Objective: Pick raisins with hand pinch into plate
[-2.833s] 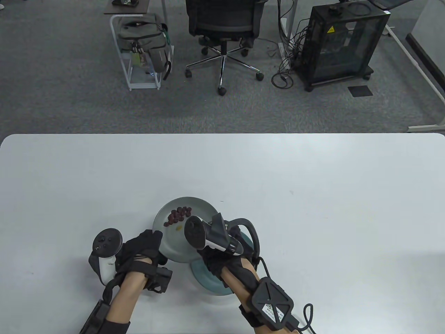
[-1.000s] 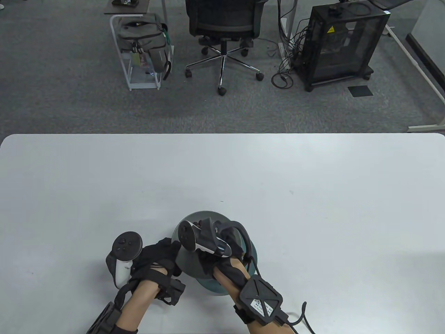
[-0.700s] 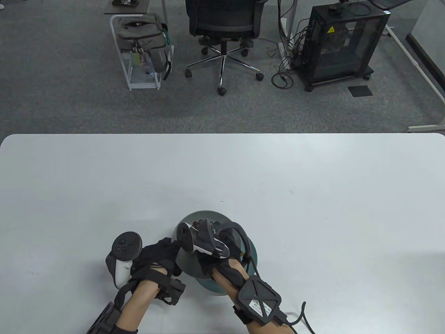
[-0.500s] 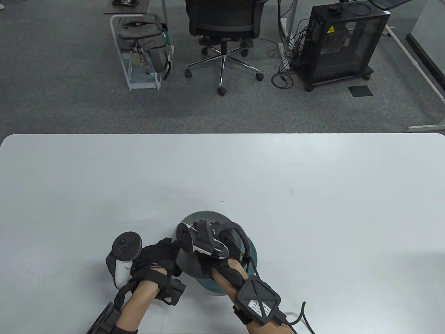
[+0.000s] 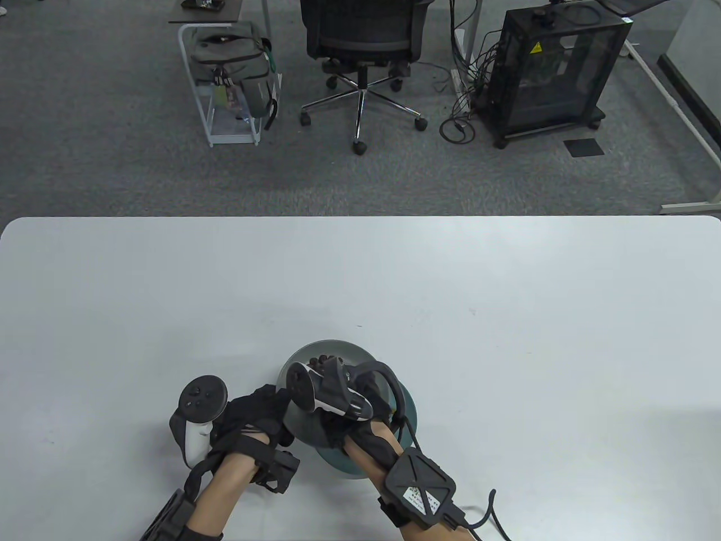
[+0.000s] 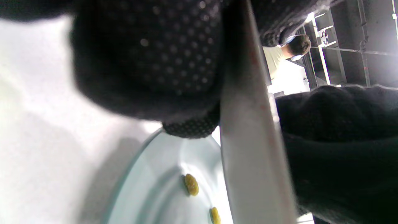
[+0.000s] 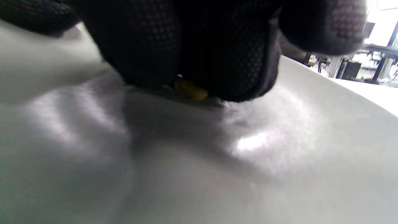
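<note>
- Right hand (image 5: 360, 420) over grey plate (image 5: 338, 350), fingertips (image 7: 236, 62) pinched on a yellow raisin (image 7: 190, 89) against the plate surface (grip looks closed).
- Left hand (image 5: 253, 414) grips the grey plate's near-left rim, holding it tilted above the teal plate (image 6: 149, 186).
- Two yellow raisins (image 6: 191, 184) lie on the teal plate, below left fingers.
- Dark raisins (image 5: 325, 358) just beyond right hand's tracker.
</note>
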